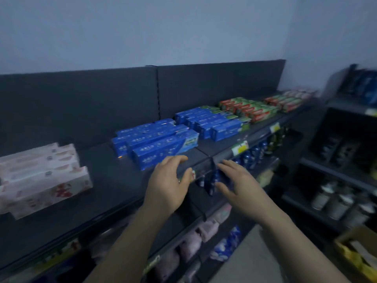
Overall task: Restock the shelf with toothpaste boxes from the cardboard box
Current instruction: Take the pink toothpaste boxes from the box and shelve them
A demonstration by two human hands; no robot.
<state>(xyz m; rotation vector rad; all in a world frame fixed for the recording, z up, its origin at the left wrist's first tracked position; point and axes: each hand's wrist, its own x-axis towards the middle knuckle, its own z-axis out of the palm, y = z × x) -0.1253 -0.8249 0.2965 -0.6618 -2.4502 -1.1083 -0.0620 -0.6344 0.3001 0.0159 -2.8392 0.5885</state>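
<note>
A pale wall [142,27] rises behind a dark matte shelf [106,180] with an upright back panel [81,103]. Bare shelf lies open between the white-and-pink boxes [40,176] at the left and the blue toothpaste boxes [157,144] mid-shelf, and along the front lip. A second blue stack [214,123] and red-and-green boxes [251,109] run rightward. All are long, glossy cartons lying flat in angled rows. 2 forearms reach forward. The left hand [169,184] hangs at the front lip just before the blue toothpaste boxes, fingers loosely bent and apart, holding nothing. The right hand [238,184] is beside it, fingers spread, empty. The cardboard box [355,231] sits low at the right.
</note>
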